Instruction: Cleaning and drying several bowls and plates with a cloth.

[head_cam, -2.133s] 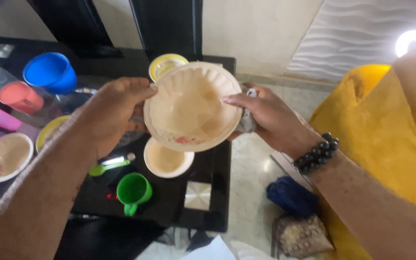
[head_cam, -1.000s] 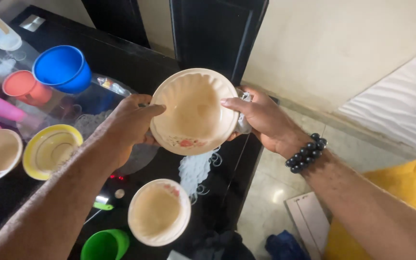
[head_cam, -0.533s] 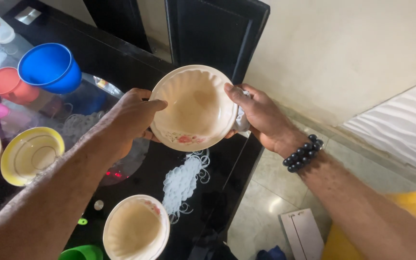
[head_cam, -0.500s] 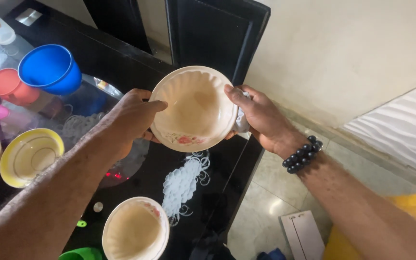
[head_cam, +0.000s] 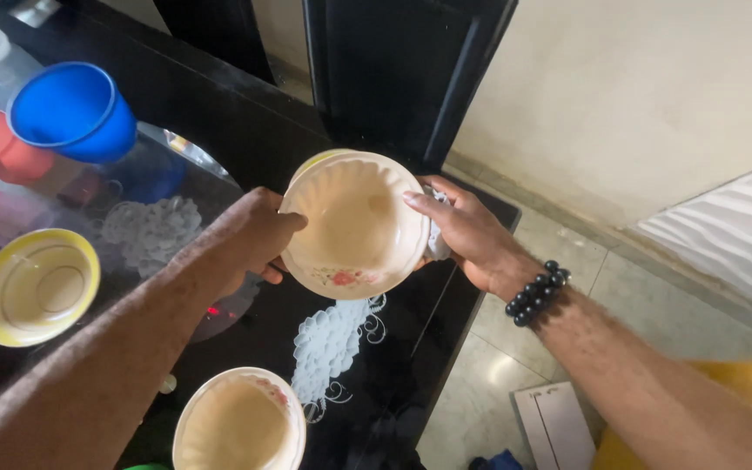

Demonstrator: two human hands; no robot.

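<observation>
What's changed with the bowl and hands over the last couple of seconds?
The view has swung, so table items sit differently in frame. The cream bowl now sits a little lower in frame, and a yellow rim shows behind its top edge. Unchanged: left hand grips its left rim, right hand its right rim with a white cloth bunched behind. Nothing taken up or let go. The second cream bowl and yellow bowl remain on the table.

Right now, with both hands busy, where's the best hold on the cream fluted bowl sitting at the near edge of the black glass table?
Probably the rim of the cream fluted bowl, pinched from above on its right side. It sits upright and open on the black glass table, so the thin lip is exposed; bare table lies to its right. Its near edge is cut off by the frame.
</observation>
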